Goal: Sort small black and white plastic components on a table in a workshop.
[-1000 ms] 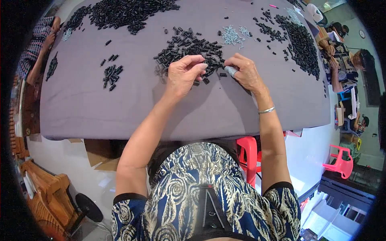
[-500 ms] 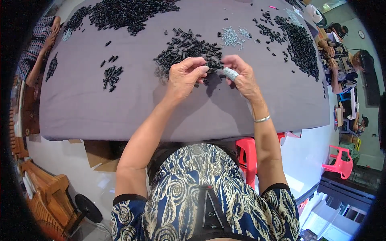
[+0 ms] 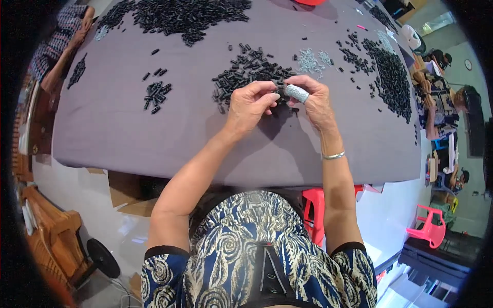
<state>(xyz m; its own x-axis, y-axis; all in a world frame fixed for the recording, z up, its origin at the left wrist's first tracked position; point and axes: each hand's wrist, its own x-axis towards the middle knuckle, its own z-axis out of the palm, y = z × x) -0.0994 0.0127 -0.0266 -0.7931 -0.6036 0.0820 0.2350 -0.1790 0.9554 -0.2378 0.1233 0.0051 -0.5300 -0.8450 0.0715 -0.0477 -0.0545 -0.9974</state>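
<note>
In front of the pile of small black cylindrical parts [image 3: 246, 74], my two hands almost meet at the fingertips. The thumb and fingers of my left hand [image 3: 251, 105] are pinched together; what they hold is too small and hidden to make out. My right hand [image 3: 317, 100] is closed as well, its thumb bearing a silver-grey wrapping [image 3: 297, 93]. A dark bit shows between the two sets of fingertips, but its kind is unclear. Just beyond my right hand lies a heap of small silvery, screw-like pieces [image 3: 309, 60].
A small cluster of black parts [image 3: 156, 95] lies to the left on the grey tablecloth [image 3: 118, 133]. Bigger black heaps [image 3: 190, 18] spread along the far side and the right [image 3: 393, 79]. Another person's arm [image 3: 64, 59] rests at the left edge. A red stool [image 3: 314, 210] stands below the table.
My hands have come closer together, and my left fingers have turned slightly inward. The whole view has shifted a little, bringing a red object into sight at the far edge.
</note>
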